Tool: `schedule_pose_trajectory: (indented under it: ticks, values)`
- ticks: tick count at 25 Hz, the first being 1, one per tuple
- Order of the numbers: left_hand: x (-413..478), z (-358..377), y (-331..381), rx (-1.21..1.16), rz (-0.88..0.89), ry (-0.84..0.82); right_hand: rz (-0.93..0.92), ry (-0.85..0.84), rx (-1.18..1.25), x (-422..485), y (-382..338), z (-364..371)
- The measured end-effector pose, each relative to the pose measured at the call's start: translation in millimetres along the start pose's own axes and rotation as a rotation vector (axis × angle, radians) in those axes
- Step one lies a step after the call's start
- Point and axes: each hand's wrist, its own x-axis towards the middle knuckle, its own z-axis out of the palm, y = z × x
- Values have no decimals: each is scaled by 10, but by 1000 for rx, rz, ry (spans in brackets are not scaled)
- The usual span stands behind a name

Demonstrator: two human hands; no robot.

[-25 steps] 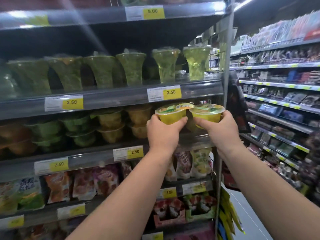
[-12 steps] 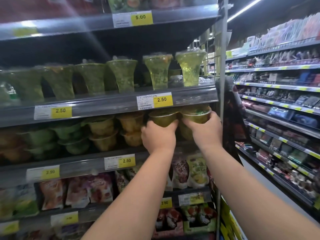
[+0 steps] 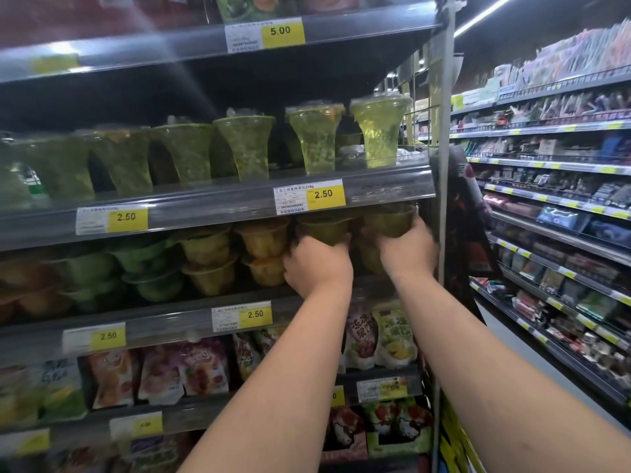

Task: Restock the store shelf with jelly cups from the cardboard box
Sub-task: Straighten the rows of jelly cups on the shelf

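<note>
I hold one jelly cup in each of my hands. My left hand (image 3: 317,264) is curled round the bottom of a yellow-green jelly cup (image 3: 322,228). My right hand (image 3: 408,254) is curled round a second jelly cup (image 3: 387,220). Both cups are in the middle right of the frame. They sit just under the front strip of the upper shelf (image 3: 218,206), at the right end of the row.

Here is what I think could go wrong. The gap under that strip looks small, so if I lift too high a cup top could bump it, right below the price tag (image 3: 309,196). The stacked orange cups (image 3: 263,247) are just beside my left hand, and a push to the left could knock them over. If I let go before a cup sits flat, it could slide off the shelf (image 3: 205,312) and fall.

Both cups stand about upright, wide tops up and small bottoms down in my palms. The line from bottom to top runs up and down. I cannot see the lids well, or the cardboard box.
</note>
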Motion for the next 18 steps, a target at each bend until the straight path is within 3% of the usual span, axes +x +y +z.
schedule_pose_trajectory:
  ticks: [11, 18]
  values:
    - [-106, -233, -138, -147, 86, -51, 26, 19, 34, -286, -7, -129]
    - [-347, -717, -239, -397, 126, -157, -36, 106, 91, -811, -160, -280]
